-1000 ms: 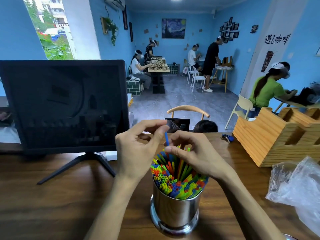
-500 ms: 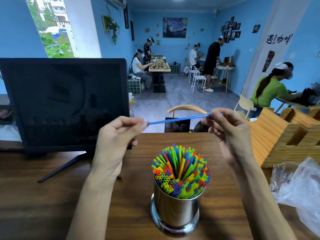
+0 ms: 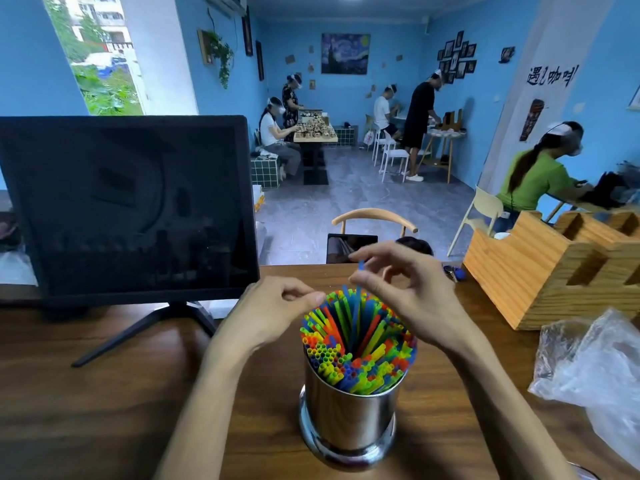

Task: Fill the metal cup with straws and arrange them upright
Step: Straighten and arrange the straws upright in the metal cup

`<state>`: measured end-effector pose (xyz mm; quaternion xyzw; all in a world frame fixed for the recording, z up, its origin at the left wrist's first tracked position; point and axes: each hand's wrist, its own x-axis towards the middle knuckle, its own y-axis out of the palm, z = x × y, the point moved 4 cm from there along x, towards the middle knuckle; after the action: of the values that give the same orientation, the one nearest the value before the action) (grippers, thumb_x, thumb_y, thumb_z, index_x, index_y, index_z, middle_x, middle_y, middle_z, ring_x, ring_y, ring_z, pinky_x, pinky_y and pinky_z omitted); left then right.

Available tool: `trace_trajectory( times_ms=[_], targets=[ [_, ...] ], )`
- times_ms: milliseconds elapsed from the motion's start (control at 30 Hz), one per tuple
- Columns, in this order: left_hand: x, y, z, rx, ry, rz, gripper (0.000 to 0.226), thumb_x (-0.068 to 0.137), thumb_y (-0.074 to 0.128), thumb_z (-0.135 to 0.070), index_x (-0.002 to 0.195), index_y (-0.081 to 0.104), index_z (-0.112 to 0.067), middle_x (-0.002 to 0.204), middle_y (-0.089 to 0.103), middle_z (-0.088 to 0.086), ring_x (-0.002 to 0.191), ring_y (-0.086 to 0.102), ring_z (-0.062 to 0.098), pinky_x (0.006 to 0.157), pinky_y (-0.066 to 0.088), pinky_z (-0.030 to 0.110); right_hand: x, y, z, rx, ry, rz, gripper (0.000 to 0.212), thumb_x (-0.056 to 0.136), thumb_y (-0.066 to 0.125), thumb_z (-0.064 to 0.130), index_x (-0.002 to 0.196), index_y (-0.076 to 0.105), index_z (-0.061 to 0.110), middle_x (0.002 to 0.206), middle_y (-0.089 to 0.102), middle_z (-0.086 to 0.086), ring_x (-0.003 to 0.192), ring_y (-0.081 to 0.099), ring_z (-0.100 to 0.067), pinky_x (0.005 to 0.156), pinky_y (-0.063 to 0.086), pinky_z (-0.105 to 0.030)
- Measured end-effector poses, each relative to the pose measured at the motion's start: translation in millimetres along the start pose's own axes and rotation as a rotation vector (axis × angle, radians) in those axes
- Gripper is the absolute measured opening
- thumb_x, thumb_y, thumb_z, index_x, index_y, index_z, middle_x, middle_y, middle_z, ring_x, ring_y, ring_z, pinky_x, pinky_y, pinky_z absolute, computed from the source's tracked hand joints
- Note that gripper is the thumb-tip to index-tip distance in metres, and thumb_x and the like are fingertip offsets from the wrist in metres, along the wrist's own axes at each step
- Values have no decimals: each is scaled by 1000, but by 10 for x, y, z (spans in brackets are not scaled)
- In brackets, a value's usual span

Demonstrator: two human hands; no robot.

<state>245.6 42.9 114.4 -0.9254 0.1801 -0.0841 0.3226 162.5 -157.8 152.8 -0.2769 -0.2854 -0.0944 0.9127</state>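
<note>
Pinching one blue straw [image 3: 359,271] near its top between thumb and fingertips, the right hand [image 3: 412,299] holds it nearly upright over the far side of the metal cup [image 3: 349,414], its lower end already down among the others; held this way, it can probably slide straight in without bending. The left hand [image 3: 273,313] hovers just left of the bundle with fingers loosely curled and thumb meeting forefinger; nothing can be seen in it, and it seems placed to steady or guide the leaning straws [image 3: 356,344]. One cup stands on the wooden desk [image 3: 104,393], near the front edge and between the two forearms, so both hands can reach its mouth. It is packed with straws in green, yellow, orange, red and blue, too many and too crowded to count, fanning outward a little rather than standing straight. The cup looks almost full, so the remaining work is likely mostly straightening. One dark monitor [image 3: 124,202] stands at the far left, one wooden organiser [image 3: 540,271] at the far right, and crumpled clear plastic bags [image 3: 595,368] lie near right.
</note>
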Motion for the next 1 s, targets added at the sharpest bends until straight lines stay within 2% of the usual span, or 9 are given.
trace_trajectory(
  times_ms=[67, 200, 367, 533, 600, 700, 800, 900, 1000],
  targets=[
    [-26, -9, -20, 13, 4, 11, 15, 82, 76, -55, 79, 80, -41, 82, 76, -19, 84, 66, -4, 72, 49, 21, -28, 53, -38, -90, 23, 98, 8, 88, 79, 20, 95, 78, 25, 85, 71, 22, 83, 64, -2, 68, 42, -12],
    [-36, -48, -66, 71, 21, -32, 17, 83, 79, -48, 75, 81, -34, 74, 74, -20, 77, 65, -5, 64, 47, 18, -33, 80, -100, -162, 75, 199, 5, 86, 81, 21, 89, 79, 24, 85, 68, 22, 90, 60, 7, 73, 38, -6],
    [-53, -45, -179, 126, 145, -103, 17, 91, 72, -40, 78, 79, -31, 67, 70, -18, 65, 59, -8, 56, 39, 9, -30, 80, -86, -153, 70, 225, 3, 89, 78, 24, 91, 79, 26, 92, 70, 15, 94, 61, -2, 74, 40, -10],
    [-178, -147, -460, -172, 392, -322, 15, 97, 65, -25, 83, 71, -28, 78, 73, -13, 73, 66, -1, 68, 47, 13, -10, 115, -44, -140, 18, 185, 25, 93, 72, 36, 117, 73, 30, 110, 70, 17, 108, 61, -1, 85, 43, -15],
    [-250, -184, -603, -386, 482, -347, 14, 97, 61, -29, 88, 68, -22, 81, 75, -6, 62, 65, 4, 59, 48, 17, -7, 190, -2, -142, -1, 233, 30, 94, 71, 38, 123, 71, 28, 117, 69, 20, 114, 59, 1, 93, 42, -15],
    [-315, -237, -743, -653, 488, -392, 20, 96, 57, -32, 92, 64, -13, 85, 77, 3, 51, 66, 16, 42, 48, 22, -2, 276, 31, -168, -33, 278, 20, 96, 70, 35, 113, 75, 26, 109, 73, 17, 107, 62, 2, 94, 46, -22],
    [-341, -352, -738, -800, 445, -512, 14, 98, 58, -25, 95, 64, -12, 83, 77, 7, 55, 70, 18, 49, 55, 23, 16, 219, -3, 10, 12, 187, 14, 96, 70, 24, 106, 76, 17, 92, 77, 6, 94, 71, -6, 88, 53, -25],
    [-349, -456, -630, -901, 395, -607, 6, 101, 60, -20, 100, 65, -17, 86, 78, 8, 61, 71, 16, 58, 58, 23, 23, 38, -40, 292, 73, 47, 23, 88, 71, 20, 106, 72, 6, 83, 76, -7, 83, 75, -14, 82, 57, -24],
    [-351, -461, -506, -936, 315, -651, 10, 100, 63, -19, 107, 69, -16, 91, 78, 12, 74, 76, 21, 65, 59, 24, 37, -159, -107, 500, 145, -152, 17, 84, 71, 17, 96, 69, 5, 79, 77, -10, 69, 73, -20, 66, 56, -26]
  ],
)
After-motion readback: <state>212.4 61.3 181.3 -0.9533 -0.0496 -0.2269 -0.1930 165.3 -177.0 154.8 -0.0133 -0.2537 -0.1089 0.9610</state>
